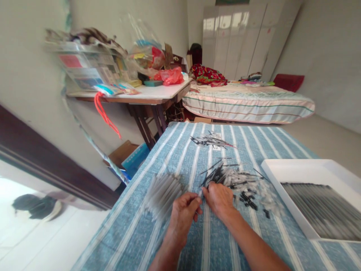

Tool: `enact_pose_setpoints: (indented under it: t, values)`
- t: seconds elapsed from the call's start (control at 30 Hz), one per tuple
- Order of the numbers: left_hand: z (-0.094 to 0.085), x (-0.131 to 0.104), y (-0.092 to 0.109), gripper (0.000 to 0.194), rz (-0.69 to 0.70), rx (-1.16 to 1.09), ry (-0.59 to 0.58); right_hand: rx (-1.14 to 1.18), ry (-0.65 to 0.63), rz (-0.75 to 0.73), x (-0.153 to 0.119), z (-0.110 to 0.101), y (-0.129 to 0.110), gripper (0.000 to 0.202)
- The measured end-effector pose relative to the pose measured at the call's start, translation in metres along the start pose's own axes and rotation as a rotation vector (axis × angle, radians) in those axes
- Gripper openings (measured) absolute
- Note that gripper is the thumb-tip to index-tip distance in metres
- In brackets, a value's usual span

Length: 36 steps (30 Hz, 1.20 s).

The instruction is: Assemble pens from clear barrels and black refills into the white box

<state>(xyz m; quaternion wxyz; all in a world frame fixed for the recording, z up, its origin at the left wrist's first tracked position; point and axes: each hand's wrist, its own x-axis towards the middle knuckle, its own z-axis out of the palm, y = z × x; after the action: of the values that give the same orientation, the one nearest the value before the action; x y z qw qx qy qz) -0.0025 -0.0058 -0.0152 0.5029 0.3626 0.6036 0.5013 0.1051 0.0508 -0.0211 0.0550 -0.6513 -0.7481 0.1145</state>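
Close together over the blue striped tablecloth (197,248), my two hands meet at their fingertips. My left hand (184,209) is closed in a pinch, with a small pale piece partly showing at its fingers. The fingers of my right hand (218,197) are closed too, beside that piece; what they hold is hidden. Left of my hands lies a pile of grey translucent tubes (163,194). Thin black parts (216,173) lie just beyond my right hand, with clear pieces (239,177) and short black pieces (248,200) to its right.
A white tray (267,169) on the right holds rows of grey-black sticks (318,205). Farther back on the cloth lies a bundle of thin sticks (211,141). A side table (152,92) with bags and a box stands back left, a bed (248,103) behind.
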Motion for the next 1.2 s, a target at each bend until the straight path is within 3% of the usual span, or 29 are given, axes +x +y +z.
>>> enact_pose_setpoints:
  t: [0.13,0.4,0.47,0.6,0.7,0.87,1.03,1.1,1.2]
  values:
    - [-0.002,0.001,-0.001,0.013,-0.004,-0.002,-0.002,0.063,-0.008,0.044,0.009,0.003,0.002,0.03]
    - [-0.002,0.001,-0.005,0.014,-0.016,-0.014,-0.039,0.361,-0.098,0.006,0.002,0.002,0.036,0.027]
    - [-0.001,-0.001,-0.003,0.014,-0.014,-0.012,-0.056,0.63,-0.151,-0.014,-0.001,0.003,0.041,0.026]
    - [0.001,-0.005,0.002,0.011,0.0,-0.027,-0.109,1.482,-0.194,-0.057,-0.006,0.005,0.045,0.017]
    - [0.003,-0.006,0.005,0.009,0.001,-0.033,-0.146,1.754,-0.128,-0.091,-0.007,0.003,0.043,0.018]
    - [0.005,-0.007,0.004,0.011,0.006,-0.082,-0.202,1.814,-0.006,-0.136,-0.007,-0.003,0.04,0.016]
    - [0.003,-0.004,0.003,0.024,-0.022,-0.358,-0.213,1.864,-0.01,-0.177,-0.014,-0.006,0.042,0.013]
    - [0.001,-0.002,0.005,0.034,-0.035,-0.479,-0.15,1.86,-0.116,-0.235,-0.019,-0.008,0.043,0.016]
    - [-0.004,0.0,0.008,0.048,-0.049,-0.607,-0.027,1.777,-0.466,-0.377,-0.031,-0.012,0.041,0.019]
